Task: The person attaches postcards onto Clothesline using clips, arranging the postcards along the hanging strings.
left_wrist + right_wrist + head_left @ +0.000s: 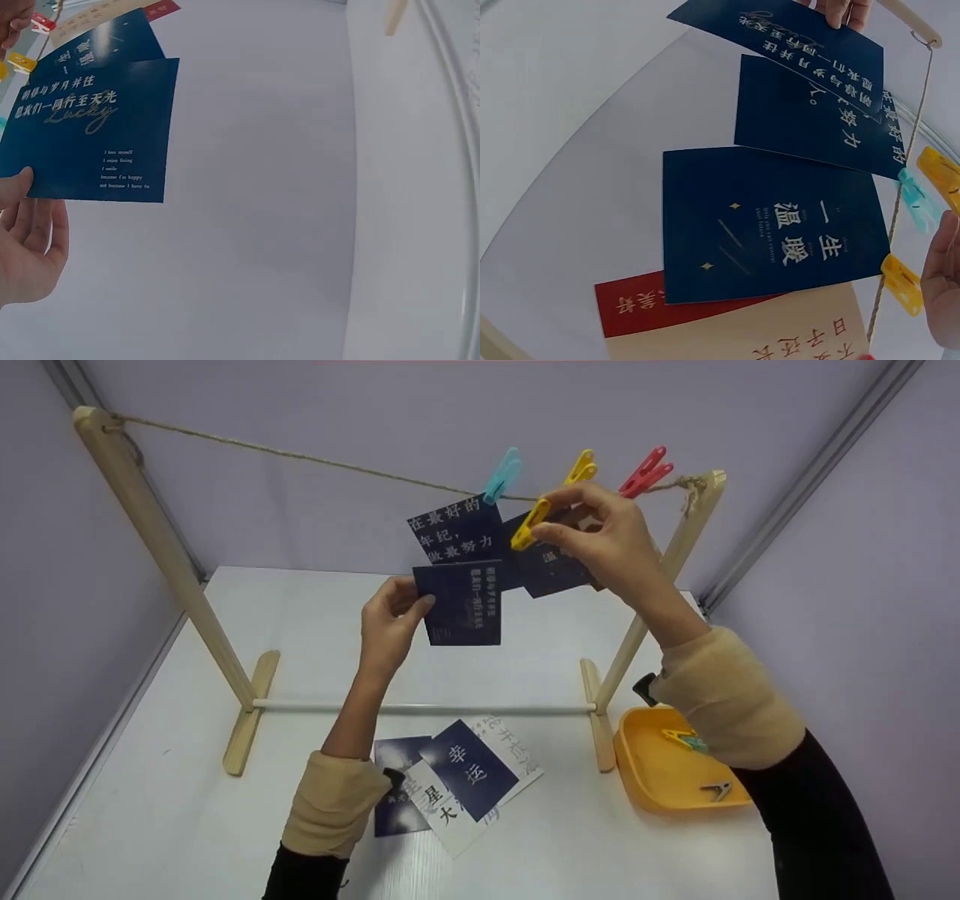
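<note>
Pinching yel. peg [530, 526] w/ R grip [609, 538], tip down-left, L grip [388, 621] holding navy card [456, 606], long axis upright

Shows a star-marked blue card [750, 217] hanging from a rope [920, 109] by a yellow clip [904, 283], with a red-and-cream card [727, 322] partly behind its lower edge. Has, just above the star-marked card, a white-lettered card [795, 112] with a turquoise clip [918, 199] at its corner, and farther above, a third blue card [780, 37] pinched in the left hand [844, 12]. Includes, right of the star-marked card, the right hand [945, 289], with another yellow clip [940, 178] at its thumb.
</note>
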Demonstrator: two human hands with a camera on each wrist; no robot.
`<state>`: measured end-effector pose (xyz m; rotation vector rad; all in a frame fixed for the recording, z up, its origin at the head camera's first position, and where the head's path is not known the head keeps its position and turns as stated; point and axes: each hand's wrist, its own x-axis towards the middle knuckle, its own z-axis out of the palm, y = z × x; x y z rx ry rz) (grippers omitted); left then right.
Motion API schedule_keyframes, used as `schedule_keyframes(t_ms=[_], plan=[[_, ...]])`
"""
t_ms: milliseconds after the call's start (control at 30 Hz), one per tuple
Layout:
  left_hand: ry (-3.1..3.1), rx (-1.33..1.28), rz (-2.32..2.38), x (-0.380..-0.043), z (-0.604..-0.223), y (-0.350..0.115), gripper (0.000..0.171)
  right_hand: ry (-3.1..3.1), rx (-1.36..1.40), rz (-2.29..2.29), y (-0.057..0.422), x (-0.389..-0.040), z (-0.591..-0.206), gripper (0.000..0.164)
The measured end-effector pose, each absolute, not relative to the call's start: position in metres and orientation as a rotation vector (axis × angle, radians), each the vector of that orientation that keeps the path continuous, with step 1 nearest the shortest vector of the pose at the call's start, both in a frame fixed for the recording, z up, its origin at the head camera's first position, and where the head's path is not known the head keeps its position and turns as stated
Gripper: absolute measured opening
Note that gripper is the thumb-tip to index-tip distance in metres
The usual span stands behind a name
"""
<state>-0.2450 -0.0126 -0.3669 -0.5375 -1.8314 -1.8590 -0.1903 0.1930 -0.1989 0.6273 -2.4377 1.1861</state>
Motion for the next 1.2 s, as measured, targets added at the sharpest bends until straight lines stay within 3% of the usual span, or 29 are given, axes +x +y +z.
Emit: schedule_keyframes(t_ms=[200, 567, 867, 1200], plan=[[-1.674, -0.467, -1.966, -0.252, -0.357, -0.015, 0.019, -2.414, 0.586, 1.183, 0.169, -0.206, -0.186, 0.031], [-1.485, -0.321, -2.129, -0.256, -0.34, -0.031, 0.024, -2.388, 0.659, 1.345, 0.163, -0.317, -0.213, 0.036], [-1.442, -0.329, -2.161, -0.246, -0.327, -0.034, 0.021, -2.354, 0.585, 1.466, 0.141, -0.323, -0.215, 0.036], [-1.435, -0.3, -2.172, -0.246, -0.327, -0.033, 0.02, -2.311, 0.494, 1.422, 0.141, -0.361, -0.24, 0.035]])
